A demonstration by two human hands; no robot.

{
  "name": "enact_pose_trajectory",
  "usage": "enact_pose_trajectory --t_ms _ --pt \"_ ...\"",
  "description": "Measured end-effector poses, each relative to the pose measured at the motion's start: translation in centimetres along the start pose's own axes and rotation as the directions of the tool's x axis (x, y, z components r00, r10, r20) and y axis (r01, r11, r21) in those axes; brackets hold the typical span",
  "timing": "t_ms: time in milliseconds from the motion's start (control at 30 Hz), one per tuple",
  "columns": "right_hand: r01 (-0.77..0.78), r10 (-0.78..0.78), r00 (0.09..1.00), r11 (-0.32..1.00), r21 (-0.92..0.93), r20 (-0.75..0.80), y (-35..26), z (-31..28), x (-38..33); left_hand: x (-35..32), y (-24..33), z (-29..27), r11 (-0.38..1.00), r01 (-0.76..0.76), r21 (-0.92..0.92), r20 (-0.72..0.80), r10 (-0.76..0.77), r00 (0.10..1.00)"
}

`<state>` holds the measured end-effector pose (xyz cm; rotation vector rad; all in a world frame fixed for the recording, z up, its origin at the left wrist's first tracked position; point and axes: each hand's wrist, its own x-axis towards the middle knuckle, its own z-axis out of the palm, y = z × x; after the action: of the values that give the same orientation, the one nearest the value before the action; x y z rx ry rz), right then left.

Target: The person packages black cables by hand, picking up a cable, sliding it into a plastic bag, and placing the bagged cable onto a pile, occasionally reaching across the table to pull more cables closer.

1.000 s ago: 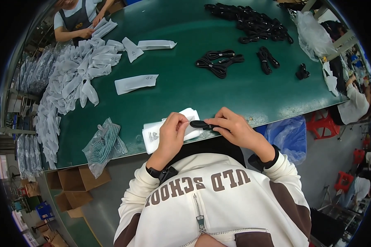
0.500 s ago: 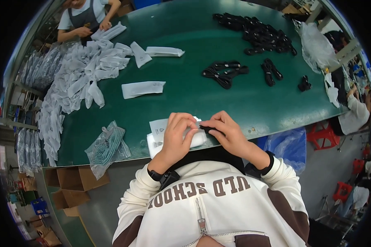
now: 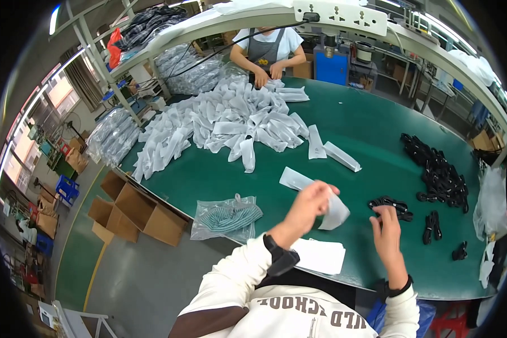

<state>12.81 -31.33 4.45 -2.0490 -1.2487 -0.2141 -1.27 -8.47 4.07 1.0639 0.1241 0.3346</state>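
Here at the green surface (image 3: pixel 372 127), the left grip (image 3: pixel 311 205) has one white sleeve (image 3: pixel 337 214) pinched, raised above the surface and bowed. The right grip (image 3: pixel 387 230) is open, fingers apart, right by the near cable cluster (image 3: pixel 403 208); touching or not, I can't tell. To do this neatly, I'd say pinch the sleeve lightly at its edge so it doesn't crease, and close on a single coil around its middle so the loops hold together.

The count, then: one sleeve in hand, one white stack (image 3: pixel 324 258) at the near edge, three loose sleeves (image 3: pixel 315 143) outside the big sleeve heap (image 3: pixel 225 115), which is too jumbled to number. Cables: one separate coil (image 3: pixel 432 227), one small bundle (image 3: pixel 460 251); the near cluster and far cable heap (image 3: pixel 439 174) overlap too much. One bagged striped item (image 3: pixel 231 218).
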Motion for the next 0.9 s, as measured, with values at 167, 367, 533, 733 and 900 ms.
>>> enact_pose_trajectory --t_ms 167,367,533,733,900 --pt "0.148 -0.117 0.989 0.875 -0.462 0.094 6.8 2.2 0.9 -0.9 -0.6 -2.7 0.571 -0.283 0.771 -0.207 0.645 0.736" --pt "0.038 0.046 0.988 0.85 -0.526 0.146 7.0 2.9 -0.4 -6.2 -4.8 0.4 0.432 -0.308 0.848 0.191 0.293 0.937" --pt "-0.56 0.428 0.813 0.762 0.325 0.395 3.4 2.0 -1.1 -7.3 -7.3 0.8 0.19 -0.481 0.856 0.44 0.222 0.87" --pt "-0.667 0.408 0.742 0.362 0.651 0.532 -0.6 0.3 -7.0 -7.3 -7.5 1.9 0.34 -0.357 0.87 0.311 0.183 0.933" --pt "-0.357 0.25 0.929 0.803 0.477 0.273 -2.6 0.2 -10.4 -8.0 -7.6 2.3 0.4 -0.255 0.88 0.217 0.138 0.966"
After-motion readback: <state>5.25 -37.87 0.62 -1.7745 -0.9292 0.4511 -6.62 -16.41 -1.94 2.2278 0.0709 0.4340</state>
